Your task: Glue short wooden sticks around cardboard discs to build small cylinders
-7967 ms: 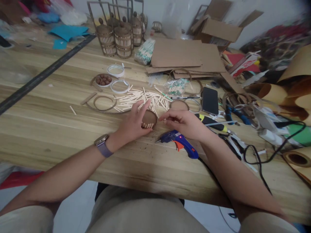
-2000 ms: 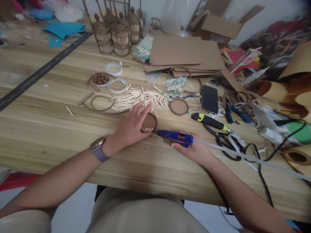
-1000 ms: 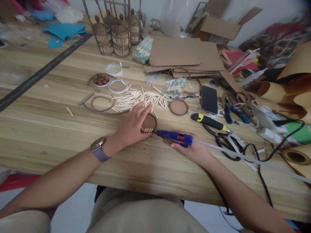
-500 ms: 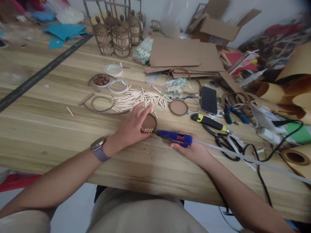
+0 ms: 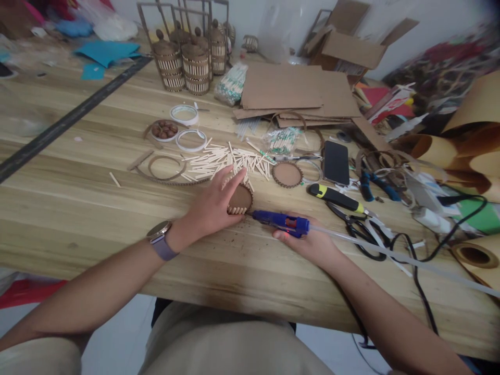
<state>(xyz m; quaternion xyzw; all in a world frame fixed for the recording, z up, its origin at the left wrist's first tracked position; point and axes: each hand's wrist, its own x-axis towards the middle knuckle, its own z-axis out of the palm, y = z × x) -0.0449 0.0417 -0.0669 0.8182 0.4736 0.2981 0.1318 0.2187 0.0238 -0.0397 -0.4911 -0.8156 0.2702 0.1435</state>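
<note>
My left hand (image 5: 211,204) rests on a round brown cardboard disc (image 5: 240,199) with short wooden sticks glued along its rim, fingers curled over its left side and holding it to the table. My right hand (image 5: 312,244) grips a blue hot glue gun (image 5: 282,221) lying sideways, its nozzle touching the disc's right edge. A clear glue stick (image 5: 351,240) juts from the gun's back. A pile of loose wooden sticks (image 5: 222,157) lies just beyond the disc.
A second toothed disc (image 5: 287,174), a phone (image 5: 336,162), a yellow-black knife (image 5: 336,197), scissors (image 5: 359,229) and black cables (image 5: 414,250) lie to the right. Tape rolls (image 5: 185,113), a bead dish (image 5: 164,130), finished stick baskets (image 5: 195,65) and cardboard sheets (image 5: 297,88) sit behind.
Eight seconds ago the glue gun lay on the table and my right hand held a stick at the disc. Since then it took up the gun; over the last second nothing moved.
</note>
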